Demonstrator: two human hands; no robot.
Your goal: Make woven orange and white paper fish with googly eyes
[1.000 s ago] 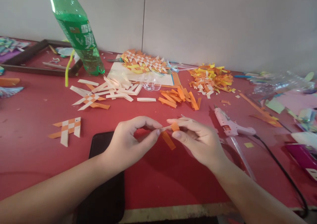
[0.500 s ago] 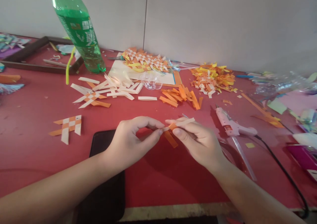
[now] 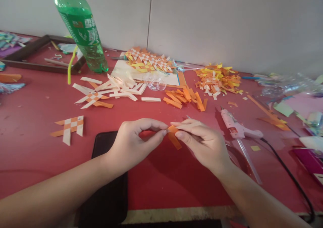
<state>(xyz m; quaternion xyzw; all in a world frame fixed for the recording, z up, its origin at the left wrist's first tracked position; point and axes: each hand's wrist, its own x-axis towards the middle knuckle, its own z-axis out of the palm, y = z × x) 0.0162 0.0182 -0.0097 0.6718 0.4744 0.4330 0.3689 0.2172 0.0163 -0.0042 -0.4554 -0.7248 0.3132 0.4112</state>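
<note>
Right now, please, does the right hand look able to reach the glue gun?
Probably yes: the glue gun lies beside the right hand, nothing visibly blocking the way, though that hand holds the orange paper strip.

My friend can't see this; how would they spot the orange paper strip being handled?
Above the red tabletop, look between the left hand and right hand. The orange paper strip slants downward there; unlike the loose orange paper strips piled beyond, it's held.

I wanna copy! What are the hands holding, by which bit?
Left hand and right hand pinch an orange paper strip near its upper end; a pale strip shows at the right hand.
</note>
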